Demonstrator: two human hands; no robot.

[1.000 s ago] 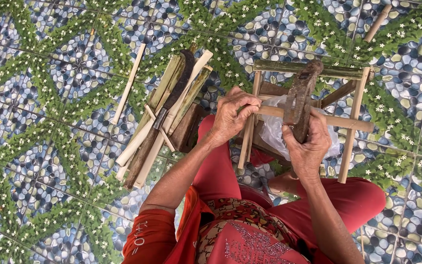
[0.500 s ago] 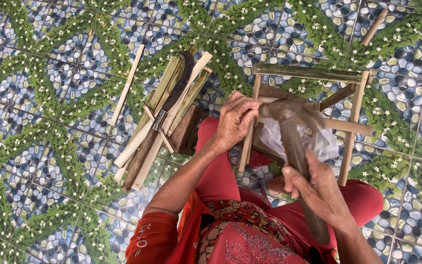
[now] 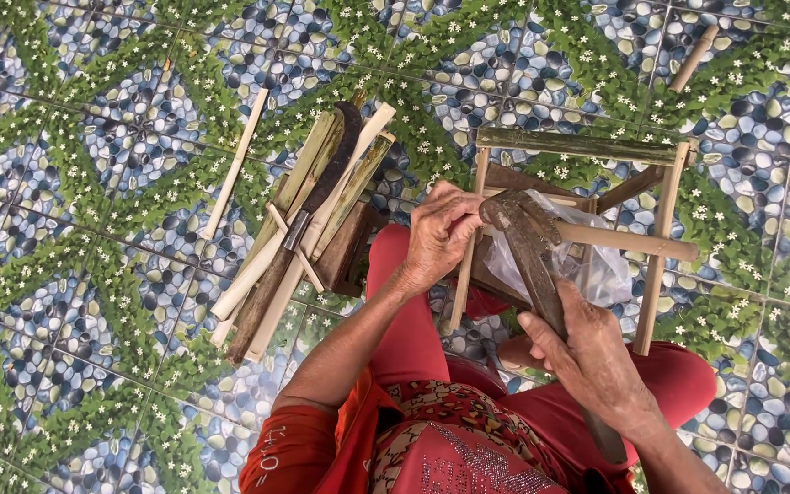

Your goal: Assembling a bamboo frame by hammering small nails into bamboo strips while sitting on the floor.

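Hammer (image 3: 530,240) gripped in right hand (image 3: 596,361), head touching bamboo frame (image 3: 587,146).

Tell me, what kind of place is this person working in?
Probably a home floor or porch used for handcraft. The patterned tile floor holds split bamboo strips and a small bamboo frame, which the left hand steadies while the right hand grips a heavy blade.

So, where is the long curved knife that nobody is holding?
In the head view, the curved knife lies on the bundle of split bamboo strips on the tiled floor, left of the person's left hand and the bamboo frame.
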